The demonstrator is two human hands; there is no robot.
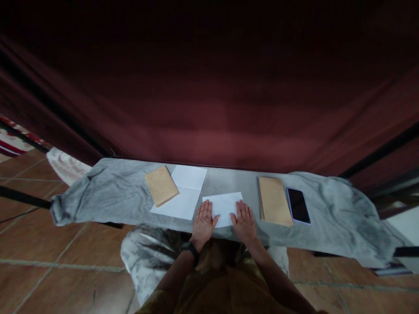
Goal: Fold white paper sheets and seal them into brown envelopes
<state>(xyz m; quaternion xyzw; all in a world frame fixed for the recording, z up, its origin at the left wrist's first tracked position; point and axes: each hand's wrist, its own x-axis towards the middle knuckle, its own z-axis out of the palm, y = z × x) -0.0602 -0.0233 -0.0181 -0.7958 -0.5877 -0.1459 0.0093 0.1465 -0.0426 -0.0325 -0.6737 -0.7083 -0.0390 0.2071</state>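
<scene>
A white sheet of paper (pixel 223 207), about half the size of the one beside it, lies flat before me. On its left edge rests my left hand (pixel 203 221), palm down and fingers stretched out; a dark watch is on that wrist. My right hand (pixel 244 221) lies flat in the same way on the right edge. To the left is a larger white sheet with a crease (pixel 185 200), partly under brown envelopes (pixel 162 186). A stack of brown envelopes (pixel 275 201) sits to the right of my right hand.
A phone (pixel 298 206) with a pale purple case lies right of the envelope stack. Grey cloth (pixel 118 196) covers the narrow table. Behind it hangs a dark red curtain (pixel 209 109). Black bars stand at both sides, over a tiled floor (pixel 42 235).
</scene>
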